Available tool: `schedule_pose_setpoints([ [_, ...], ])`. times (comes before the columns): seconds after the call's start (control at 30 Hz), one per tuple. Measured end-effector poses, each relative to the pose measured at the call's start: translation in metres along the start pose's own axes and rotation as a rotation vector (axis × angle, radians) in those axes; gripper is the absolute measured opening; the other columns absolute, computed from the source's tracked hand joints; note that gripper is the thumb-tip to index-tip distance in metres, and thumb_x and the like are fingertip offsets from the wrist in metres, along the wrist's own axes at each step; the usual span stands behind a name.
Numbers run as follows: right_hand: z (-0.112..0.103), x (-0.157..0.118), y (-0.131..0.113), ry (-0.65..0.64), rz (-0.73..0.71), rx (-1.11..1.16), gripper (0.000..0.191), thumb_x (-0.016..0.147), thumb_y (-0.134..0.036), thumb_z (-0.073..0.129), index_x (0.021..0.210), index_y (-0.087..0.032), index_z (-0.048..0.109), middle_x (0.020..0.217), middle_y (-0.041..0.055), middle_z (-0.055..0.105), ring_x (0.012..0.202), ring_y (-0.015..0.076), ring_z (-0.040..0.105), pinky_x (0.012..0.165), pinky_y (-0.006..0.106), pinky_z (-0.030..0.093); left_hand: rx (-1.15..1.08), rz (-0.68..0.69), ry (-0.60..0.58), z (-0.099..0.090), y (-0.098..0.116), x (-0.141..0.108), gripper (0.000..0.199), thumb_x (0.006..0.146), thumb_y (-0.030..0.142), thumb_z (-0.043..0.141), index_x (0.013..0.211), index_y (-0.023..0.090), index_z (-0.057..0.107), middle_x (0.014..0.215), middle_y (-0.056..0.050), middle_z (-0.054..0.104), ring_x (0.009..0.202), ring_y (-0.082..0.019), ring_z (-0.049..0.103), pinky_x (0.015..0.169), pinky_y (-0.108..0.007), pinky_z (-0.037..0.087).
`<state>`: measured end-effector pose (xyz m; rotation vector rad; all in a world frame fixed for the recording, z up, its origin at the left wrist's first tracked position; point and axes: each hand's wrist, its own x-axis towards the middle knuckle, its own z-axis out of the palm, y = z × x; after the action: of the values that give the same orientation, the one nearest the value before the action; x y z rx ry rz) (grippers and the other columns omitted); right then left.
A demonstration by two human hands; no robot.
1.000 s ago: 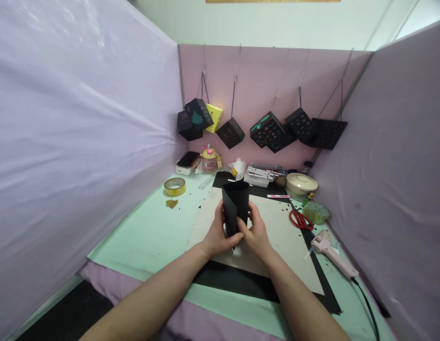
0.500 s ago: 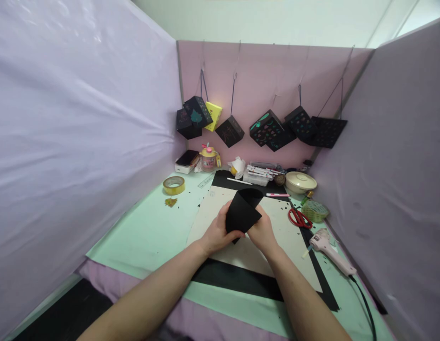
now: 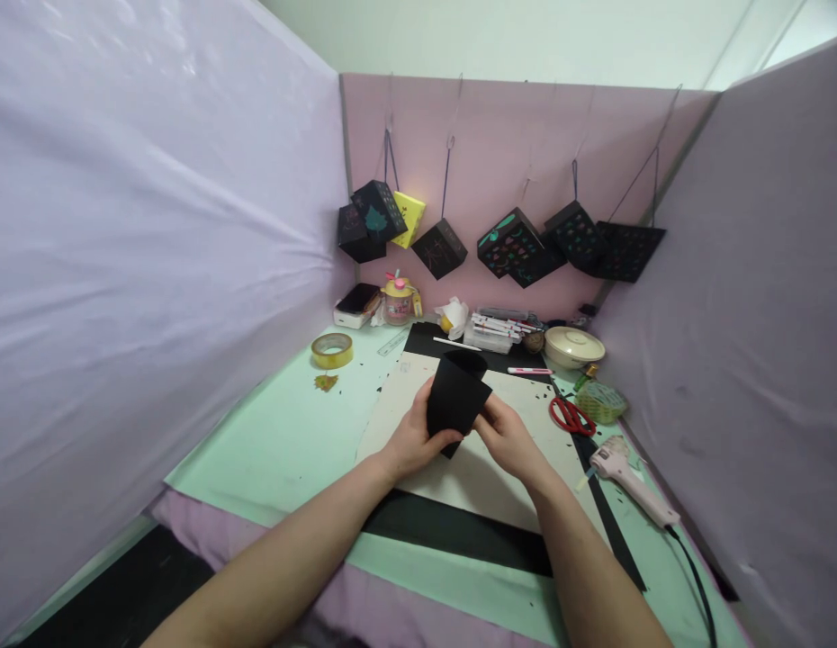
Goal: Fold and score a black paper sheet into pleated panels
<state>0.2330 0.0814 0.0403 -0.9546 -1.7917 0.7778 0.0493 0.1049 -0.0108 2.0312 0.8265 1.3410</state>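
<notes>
A piece of black paper (image 3: 455, 396), curled round into an open-topped shape, is held up over the white sheet (image 3: 418, 468). My left hand (image 3: 413, 439) is closed on its left side, the thumb lying across the lower front. At its right edge, my right hand (image 3: 505, 434) has its fingers bent against the paper, with some fingertips hidden behind it. Under the white sheet lies a larger black sheet (image 3: 459, 533), showing along the front and right.
Yellow tape (image 3: 332, 351) and a dried leaf (image 3: 326, 382) lie left. Red scissors (image 3: 572, 416), a glue gun (image 3: 634, 486) and a lidded bowl (image 3: 573, 346) are at right. Pens (image 3: 503, 326) stand behind; dark boxes (image 3: 440, 249) hang above a pink pen (image 3: 529, 371).
The curled black paper has tightened into a narrower shape and shifted slightly left. My right hand has moved a little right and turned, showing more of its fingers.
</notes>
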Motion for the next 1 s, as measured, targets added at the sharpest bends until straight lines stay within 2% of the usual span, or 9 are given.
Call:
schedule_pose_setpoints([
  [0.07, -0.001, 0.001, 0.003, 0.02, 0.018, 0.007, 0.027, 0.086, -0.021, 0.052, 0.109, -0.023, 0.064, 0.091, 0.0026, 0.064, 0.076, 0.0168, 0.06, 0.071, 0.031, 0.05, 0.002, 0.014, -0.013, 0.0, -0.002, 0.0, 0.09, 0.077, 0.031, 0.072, 0.147, 0.025, 0.015, 0.145, -0.016, 0.039, 0.131, -0.034, 0.042, 0.107, -0.05, 0.034],
  [0.2, 0.0, 0.001, 0.006, 0.038, -0.001, -0.005, 0.027, 0.084, -0.02, 0.055, 0.109, -0.023, 0.065, 0.092, 0.0026, 0.065, 0.08, 0.0169, 0.06, 0.075, 0.031, 0.05, -0.021, 0.016, -0.011, 0.0, -0.005, -0.002, 0.089, 0.077, 0.032, 0.072, 0.146, 0.024, 0.016, 0.143, -0.016, 0.04, 0.129, -0.034, 0.043, 0.106, -0.051, 0.035],
  [0.33, 0.002, 0.0, 0.002, 0.058, -0.02, -0.002, 0.023, 0.084, -0.021, 0.056, 0.105, -0.022, 0.066, 0.093, 0.003, 0.066, 0.079, 0.0164, 0.06, 0.073, 0.03, 0.05, -0.098, -0.061, 0.022, 0.0, -0.001, 0.001, 0.089, 0.074, 0.031, 0.075, 0.144, 0.023, 0.02, 0.138, -0.015, 0.045, 0.127, -0.034, 0.045, 0.106, -0.05, 0.035],
  [0.4, 0.005, 0.001, 0.002, 0.081, 0.007, 0.004, 0.021, 0.084, -0.022, 0.057, 0.102, -0.022, 0.066, 0.089, 0.0025, 0.065, 0.074, 0.0149, 0.059, 0.069, 0.029, 0.049, -0.216, -0.144, 0.016, 0.001, 0.004, 0.004, 0.089, 0.073, 0.03, 0.077, 0.143, 0.024, 0.022, 0.13, -0.014, 0.052, 0.121, -0.032, 0.051, 0.102, -0.047, 0.039],
  [0.5, 0.01, 0.002, 0.003, 0.138, 0.11, 0.08, 0.021, 0.084, -0.027, 0.058, 0.103, -0.02, 0.063, 0.085, 0.0015, 0.064, 0.063, 0.0119, 0.056, 0.058, 0.026, 0.048, -0.521, -0.278, -0.061, 0.003, 0.012, 0.009, 0.087, 0.073, 0.03, 0.077, 0.141, 0.024, 0.024, 0.114, -0.01, 0.061, 0.104, -0.027, 0.062, 0.091, -0.043, 0.048],
  [0.6, 0.015, 0.003, 0.005, 0.226, 0.231, 0.188, 0.035, 0.08, -0.034, 0.062, 0.111, -0.021, 0.055, 0.084, -0.001, 0.061, 0.054, 0.0101, 0.056, 0.048, 0.025, 0.046, -0.782, -0.398, -0.157, 0.004, 0.017, 0.013, 0.091, 0.069, 0.03, 0.081, 0.139, 0.024, 0.023, 0.104, -0.008, 0.065, 0.09, -0.024, 0.066, 0.081, -0.039, 0.052],
  [0.7, 0.019, 0.004, 0.006, 0.259, 0.312, 0.237, 0.043, 0.076, -0.038, 0.067, 0.111, -0.021, 0.048, 0.082, -0.0036, 0.059, 0.046, 0.0084, 0.054, 0.042, 0.024, 0.044, -0.883, -0.506, -0.228, 0.002, 0.021, 0.014, 0.098, 0.065, 0.03, 0.085, 0.139, 0.024, 0.02, 0.093, -0.006, 0.067, 0.079, -0.021, 0.068, 0.074, -0.037, 0.053],
  [0.87, 0.017, 0.004, 0.003, 0.146, 0.466, 0.477, 0.04, 0.076, -0.042, 0.069, 0.103, -0.02, 0.049, 0.079, -0.0037, 0.059, 0.048, 0.0075, 0.056, 0.044, 0.022, 0.045, -0.898, -0.673, -0.323, -0.006, 0.026, 0.015, 0.091, 0.065, 0.03, 0.085, 0.136, 0.022, 0.029, 0.087, -0.004, 0.066, 0.069, -0.018, 0.066, 0.066, -0.032, 0.054],
  [1.0, 0.01, 0.003, -0.001, 0.031, 0.557, 0.671, 0.037, 0.076, -0.04, 0.071, 0.102, -0.021, 0.052, 0.08, -0.0015, 0.062, 0.056, 0.0096, 0.062, 0.052, 0.023, 0.051, -0.931, -0.729, -0.403, -0.014, 0.027, 0.017, 0.087, 0.066, 0.032, 0.084, 0.136, 0.024, 0.034, 0.086, -0.003, 0.064, 0.066, -0.017, 0.066, 0.064, -0.03, 0.053],
])
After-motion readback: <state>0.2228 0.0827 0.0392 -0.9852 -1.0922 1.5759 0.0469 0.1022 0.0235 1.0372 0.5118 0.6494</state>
